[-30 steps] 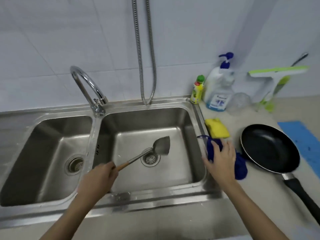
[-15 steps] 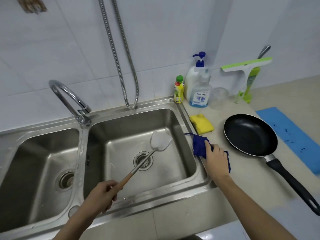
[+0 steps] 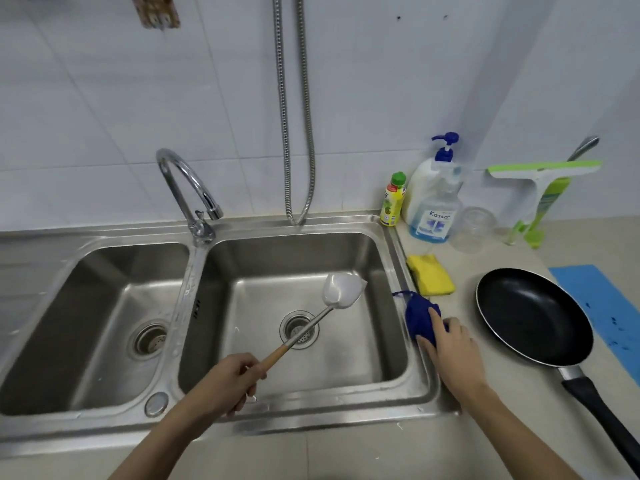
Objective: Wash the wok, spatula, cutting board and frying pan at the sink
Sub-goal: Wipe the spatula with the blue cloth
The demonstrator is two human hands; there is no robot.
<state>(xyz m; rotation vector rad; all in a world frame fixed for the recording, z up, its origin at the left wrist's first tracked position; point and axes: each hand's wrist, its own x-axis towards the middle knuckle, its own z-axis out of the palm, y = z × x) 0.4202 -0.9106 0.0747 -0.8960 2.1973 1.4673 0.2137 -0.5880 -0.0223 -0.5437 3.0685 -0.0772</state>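
My left hand (image 3: 227, 382) grips the wooden handle of a steel spatula (image 3: 343, 291) and holds it over the right basin of the double sink (image 3: 311, 407), its blade up above the drain. On the sink's right rim my right hand (image 3: 450, 348) grasps a bunched dark blue cloth (image 3: 419, 315). A black frying pan (image 3: 533, 315) lies on the counter to the right, handle toward me. No wok or cutting board is in view.
A curved tap (image 3: 183, 188) stands between the basins and a metal hose (image 3: 298, 133) hangs down the wall. A yellow sponge (image 3: 431, 275), small yellow bottle (image 3: 393, 200), soap pump bottle (image 3: 434, 199), clear glass (image 3: 474, 230), green squeegee (image 3: 540, 188) and blue mat (image 3: 602, 306) occupy the counter.
The spatula's blade has turned so its pale flat face shows and has shifted toward the right. My right hand has gathered the blue cloth into a tighter bunch at the sink rim.
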